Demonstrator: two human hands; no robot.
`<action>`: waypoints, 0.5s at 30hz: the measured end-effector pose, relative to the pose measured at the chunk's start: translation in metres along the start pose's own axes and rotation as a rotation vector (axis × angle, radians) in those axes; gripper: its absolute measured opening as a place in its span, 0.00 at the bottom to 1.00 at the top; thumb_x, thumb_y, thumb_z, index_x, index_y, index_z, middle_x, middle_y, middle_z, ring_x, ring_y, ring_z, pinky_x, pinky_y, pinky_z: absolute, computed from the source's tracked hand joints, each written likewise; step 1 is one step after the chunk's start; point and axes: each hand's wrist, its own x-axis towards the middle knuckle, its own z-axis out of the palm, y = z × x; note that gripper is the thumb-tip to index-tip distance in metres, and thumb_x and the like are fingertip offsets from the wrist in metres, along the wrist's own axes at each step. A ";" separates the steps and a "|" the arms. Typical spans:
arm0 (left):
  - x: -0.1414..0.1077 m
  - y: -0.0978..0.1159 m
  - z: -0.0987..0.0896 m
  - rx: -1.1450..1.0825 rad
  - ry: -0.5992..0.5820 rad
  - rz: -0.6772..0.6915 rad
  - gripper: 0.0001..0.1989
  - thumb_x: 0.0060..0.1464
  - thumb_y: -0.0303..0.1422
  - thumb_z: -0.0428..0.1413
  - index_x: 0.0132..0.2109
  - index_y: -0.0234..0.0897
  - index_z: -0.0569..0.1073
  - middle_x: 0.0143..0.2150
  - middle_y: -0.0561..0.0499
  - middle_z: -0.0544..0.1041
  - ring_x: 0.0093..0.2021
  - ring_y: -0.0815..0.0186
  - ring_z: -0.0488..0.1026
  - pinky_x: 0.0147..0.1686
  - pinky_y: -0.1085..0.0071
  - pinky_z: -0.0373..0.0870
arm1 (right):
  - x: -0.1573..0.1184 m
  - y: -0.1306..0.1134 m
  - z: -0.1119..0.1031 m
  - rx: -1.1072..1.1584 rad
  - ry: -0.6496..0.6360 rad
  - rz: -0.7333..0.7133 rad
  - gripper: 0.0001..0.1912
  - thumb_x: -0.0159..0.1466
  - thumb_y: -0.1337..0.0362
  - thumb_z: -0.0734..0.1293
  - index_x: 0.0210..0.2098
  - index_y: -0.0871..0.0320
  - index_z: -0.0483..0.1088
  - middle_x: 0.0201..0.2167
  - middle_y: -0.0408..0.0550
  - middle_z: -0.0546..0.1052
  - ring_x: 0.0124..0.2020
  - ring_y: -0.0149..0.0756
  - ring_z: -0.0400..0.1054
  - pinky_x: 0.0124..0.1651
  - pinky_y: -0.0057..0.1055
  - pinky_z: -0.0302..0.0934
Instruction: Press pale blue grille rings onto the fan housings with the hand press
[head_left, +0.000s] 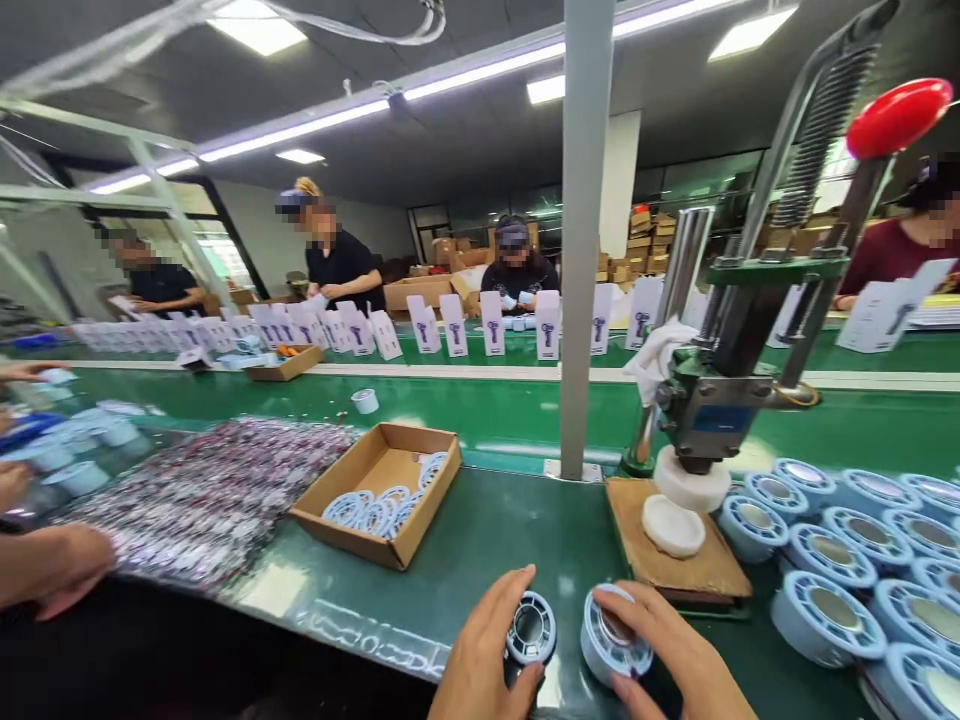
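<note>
My left hand (480,650) is closed around a small round part with a light-blue rim (532,628); its middle looks dark and hollow, and its lower side is dark. A thicker light-blue round housing (613,650) with a slotted ring and a metallic centre is gripped by my right hand (675,655), thumb and fingers on its edge. The two parts are side by side, a short gap apart, near the bench's front edge. Beyond my right hand stands a green hand press (720,370) with a white round pad over a white disc (673,526) on a brown board.
Many similar light-blue housings (829,615) crowd the right side. A cardboard tray (375,555) holds light-blue rings. Left of it lies a mat of wired parts (217,480), beside another person's hands (75,560). A grey post (581,250) rises mid-bench. White boxes (491,325) line the far side.
</note>
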 end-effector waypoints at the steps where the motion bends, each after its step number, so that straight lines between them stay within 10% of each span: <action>1: 0.004 0.001 0.005 0.014 -0.016 0.030 0.43 0.45 0.21 0.54 0.68 0.52 0.57 0.67 0.51 0.65 0.66 0.57 0.62 0.65 0.54 0.62 | -0.014 0.006 -0.003 -0.036 0.008 -0.020 0.26 0.61 0.65 0.66 0.59 0.53 0.68 0.55 0.50 0.72 0.54 0.36 0.71 0.54 0.23 0.67; 9: 0.024 -0.006 0.037 0.213 0.067 0.138 0.38 0.48 0.32 0.60 0.66 0.47 0.61 0.66 0.46 0.67 0.66 0.47 0.62 0.60 0.45 0.66 | -0.029 0.009 0.004 -0.060 0.185 0.072 0.32 0.58 0.71 0.65 0.62 0.55 0.64 0.57 0.50 0.71 0.56 0.36 0.70 0.57 0.25 0.66; 15: 0.038 0.034 0.031 -0.048 0.151 -0.003 0.33 0.55 0.41 0.58 0.66 0.44 0.58 0.55 0.47 0.78 0.51 0.57 0.77 0.52 0.61 0.76 | -0.019 -0.006 0.024 0.000 0.337 0.229 0.37 0.57 0.71 0.62 0.66 0.58 0.53 0.57 0.50 0.71 0.54 0.40 0.70 0.55 0.32 0.68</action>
